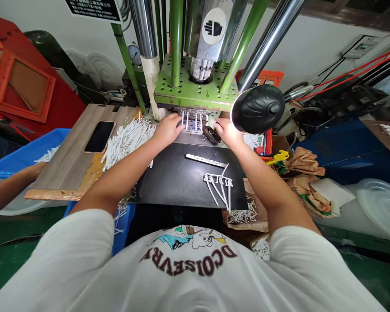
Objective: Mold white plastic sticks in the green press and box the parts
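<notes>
My left hand (pixel 169 128) is at the left end of a metal mould (pixel 194 126) under the press, thumb and forefinger apart beside the white strips (pixel 187 120) standing across it. My right hand (pixel 229 131) is at the mould's right side, fingertips apart, close to a dark brown block (pixel 211 135); lamp glare washes out part of it. I see nothing held in either hand. On the black plate (pixel 169 182) in front lie a white slotted bar (pixel 206 160) and a white moulded piece (pixel 218 180) with several strips attached.
The green press plate (pixel 195 97) hangs over the mould. A black lamp (pixel 258 109) sits above my right forearm. At left are a heap of white strips (pixel 126 141) and a phone (pixel 99 136) on a wooden board (pixel 68 160). Another person's arm (pixel 14 184) reaches in at far left.
</notes>
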The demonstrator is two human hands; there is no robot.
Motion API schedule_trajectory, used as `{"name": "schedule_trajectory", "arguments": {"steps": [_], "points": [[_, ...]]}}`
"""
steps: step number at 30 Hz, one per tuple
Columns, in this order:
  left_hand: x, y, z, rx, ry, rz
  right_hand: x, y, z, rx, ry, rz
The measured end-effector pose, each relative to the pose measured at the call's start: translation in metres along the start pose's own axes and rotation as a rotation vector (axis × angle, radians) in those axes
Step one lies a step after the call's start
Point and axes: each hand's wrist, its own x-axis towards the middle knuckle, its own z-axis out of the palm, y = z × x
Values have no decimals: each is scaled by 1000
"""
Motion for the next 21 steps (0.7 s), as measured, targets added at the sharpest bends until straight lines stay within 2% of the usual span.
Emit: {"name": "schedule_trajectory", "arguments": {"steps": [1,2,4,5,6,7,8,9,11,13,15,17,21], "points": [[-44,1,-13,-76,-63,18,-36,9,-9,18,26,50],[-91,-2,-25,-166,-172,-11,-77,18,-15,99,73,167],[-186,-17,-41,-332,-482,-185,-162,36,-17,273,154,465],[-229,-28,-43,-360,-632,-296,-203,41,-12,383,147,584],[-266,-40,-41,-338,-720,-423,-241,42,-3,507,102,670],[-296,-52,-35,-255,-690,-566,-273,39,7,630,80,726],[-317,-62,-26,-156,-559,-679,-299,32,20,713,70,754],[-330,-71,-15,-100,-402,-744,-319,23,34,751,80,768],[-338,-80,12,-114,-121,-761,-340,-1,63,750,146,804],[-333,-80,39,-259,39,-726,-343,-22,87,725,264,859],[-325,-75,60,-394,151,-735,-339,-34,103,740,377,898],[-322,-72,74,-476,252,-761,-335,-38,112,778,434,916],[-325,-69,80,-553,298,-767,-335,-37,112,815,451,930]]}}
